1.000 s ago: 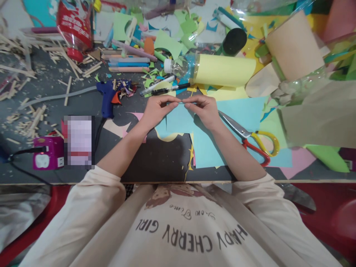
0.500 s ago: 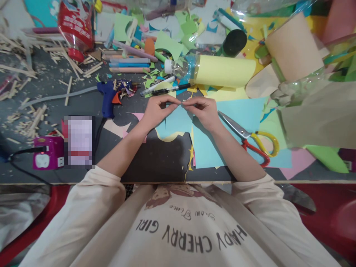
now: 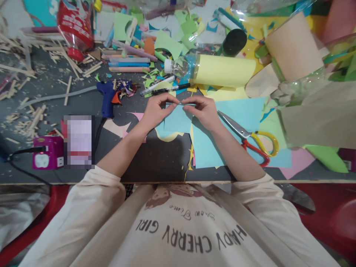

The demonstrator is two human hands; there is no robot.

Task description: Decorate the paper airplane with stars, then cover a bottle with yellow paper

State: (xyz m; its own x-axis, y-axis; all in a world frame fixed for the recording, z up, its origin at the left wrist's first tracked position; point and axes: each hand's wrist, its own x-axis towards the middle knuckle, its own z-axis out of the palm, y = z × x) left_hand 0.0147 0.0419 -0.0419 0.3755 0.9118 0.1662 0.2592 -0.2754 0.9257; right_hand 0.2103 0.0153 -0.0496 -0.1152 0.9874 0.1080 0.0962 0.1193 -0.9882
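Observation:
My left hand (image 3: 160,111) and my right hand (image 3: 202,111) meet at the far edge of a small light-blue paper (image 3: 178,120). Thumb and fingertips of each hand pinch that edge, which looks narrowly folded or rolled between them. The fingertips hide part of it. Under the small piece, a yellow scrap with a curved edge (image 3: 168,138) shows. To the right, beneath my forearm, lies a larger light-blue sheet (image 3: 208,148). Scissors (image 3: 244,135) with one yellow and one red handle rest on it, blades partly apart.
A blue glue gun (image 3: 107,98) lies to the left, its cord running toward me. Beyond my hands are pens (image 3: 169,89) and a yellow-wrapped plastic bottle (image 3: 222,70). A red-labelled bottle (image 3: 75,29), wooden sticks (image 3: 36,118) and a purple box (image 3: 48,152) occupy the left side.
My fingertips have shifted slightly along the paper's far edge, with the right index finger a little straighter. Both hands keep their pinch; the surrounding things stay put.

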